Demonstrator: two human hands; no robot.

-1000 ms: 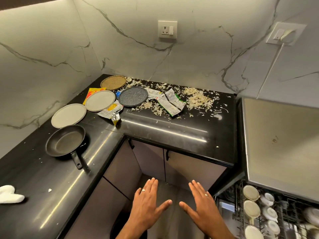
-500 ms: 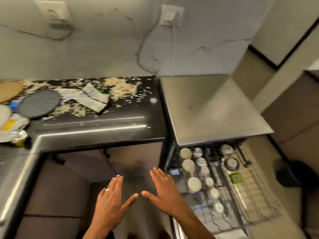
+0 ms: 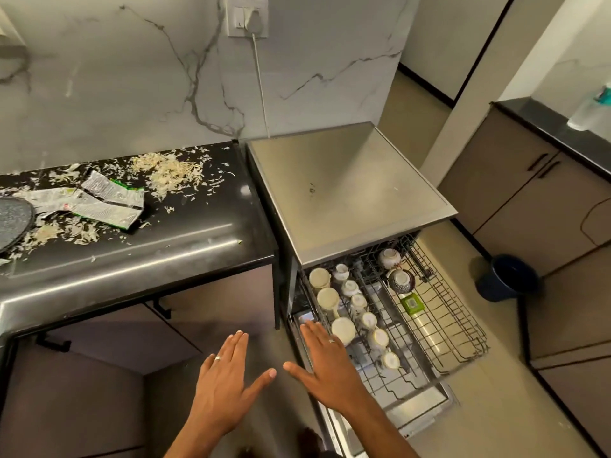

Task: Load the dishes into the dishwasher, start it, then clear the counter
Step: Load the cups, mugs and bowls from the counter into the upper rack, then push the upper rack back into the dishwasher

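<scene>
The steel dishwasher (image 3: 344, 190) stands right of the black counter (image 3: 185, 246), its door down and its wire rack (image 3: 443, 322) pulled out. Several white cups (image 3: 327, 297) sit upturned in the rack's left rows, two bowls (image 3: 400, 280) at the back and a small green item (image 3: 412, 304) beside them. My left hand (image 3: 223, 381) and my right hand (image 3: 327, 365) hover flat, palms down, fingers spread, holding nothing. The right one is over the rack's left front corner. A dark speckled plate (image 3: 13, 223) shows at the counter's left edge.
Torn silver and green wrappers (image 3: 99, 201) and scattered pale food shreds (image 3: 168, 175) litter the counter. A dark bucket (image 3: 506, 277) stands on the floor right of the rack. Brown cabinets line both sides. A white cord runs from the wall socket (image 3: 246, 18) down behind the dishwasher.
My view has swung right, from the counter corner with plates and pan to the open dishwasher. Both hands stay flat and empty, now nearer the rack.
</scene>
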